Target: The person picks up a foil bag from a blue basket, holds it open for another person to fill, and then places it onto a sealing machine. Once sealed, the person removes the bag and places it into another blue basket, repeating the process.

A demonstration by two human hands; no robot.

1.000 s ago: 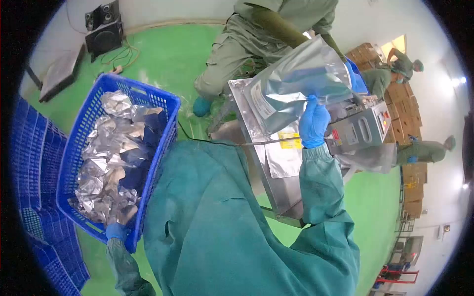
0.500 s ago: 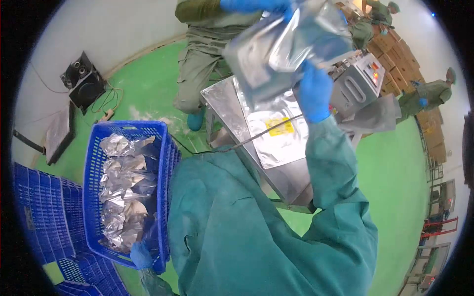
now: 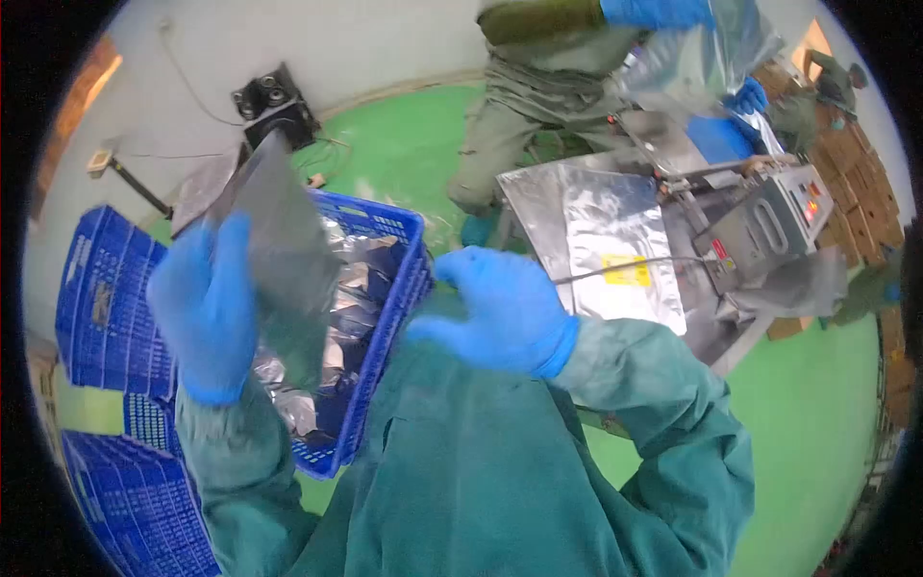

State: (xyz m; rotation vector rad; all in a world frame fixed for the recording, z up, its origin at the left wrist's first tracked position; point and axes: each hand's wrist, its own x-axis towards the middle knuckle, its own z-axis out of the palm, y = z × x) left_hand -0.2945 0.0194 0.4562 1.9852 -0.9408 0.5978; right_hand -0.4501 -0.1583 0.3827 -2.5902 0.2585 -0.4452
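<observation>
A grey-silver foil pouch stands upright above the blue crate, blurred by motion. My left hand, in a blue glove, is closed on the pouch's left edge. My right hand, also gloved, is open in front of my body, thumb and fingers apart, with nothing in it. Several crumpled silver pouches fill the blue crate, partly hidden behind the raised pouch and my left arm. To the right of my right hand, a flat silver pouch with a yellow label lies on the metal table.
Across the table a co-worker's gloved hands hold another silver pouch. A machine with a handle stands on the metal table, a cable crossing in front. Blue crates stand at left. Speakers and stacked cartons are farther back.
My right hand has let go of the pouch now with the co-worker and moved down and left, opening. My left hand has risen from the crate's near corner with a pouch. The view has turned left.
</observation>
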